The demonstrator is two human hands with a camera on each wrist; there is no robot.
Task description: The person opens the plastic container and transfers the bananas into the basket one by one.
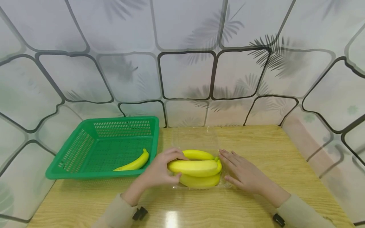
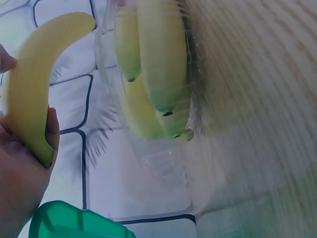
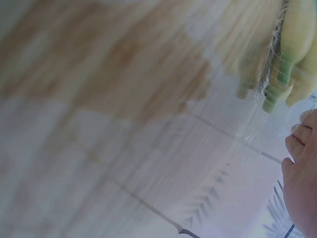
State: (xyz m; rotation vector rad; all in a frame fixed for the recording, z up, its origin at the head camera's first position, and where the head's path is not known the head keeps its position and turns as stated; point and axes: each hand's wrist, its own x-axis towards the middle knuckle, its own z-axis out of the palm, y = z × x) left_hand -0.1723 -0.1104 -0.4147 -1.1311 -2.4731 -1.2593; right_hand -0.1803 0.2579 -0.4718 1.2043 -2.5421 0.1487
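My left hand (image 1: 163,169) grips a yellow banana (image 1: 196,167) near its left end, thumb in front and fingers behind. In the left wrist view this banana (image 2: 34,74) is apart from the others and lies across the palm. Below it, more bananas (image 1: 199,181) lie in a clear plastic clamshell box, whose lid (image 1: 195,137) is folded open toward the wall. My right hand (image 1: 246,173) is at the box's right side with fingers extended; whether it touches the wall of the box is hard to tell. The right wrist view shows the fingers (image 3: 296,141) beside the box.
A green plastic basket (image 1: 98,175) stands to the left, with one banana (image 1: 135,162) at its front right corner. The wooden table (image 1: 199,209) meets a patterned wall covering (image 1: 186,76) at the back and sides.
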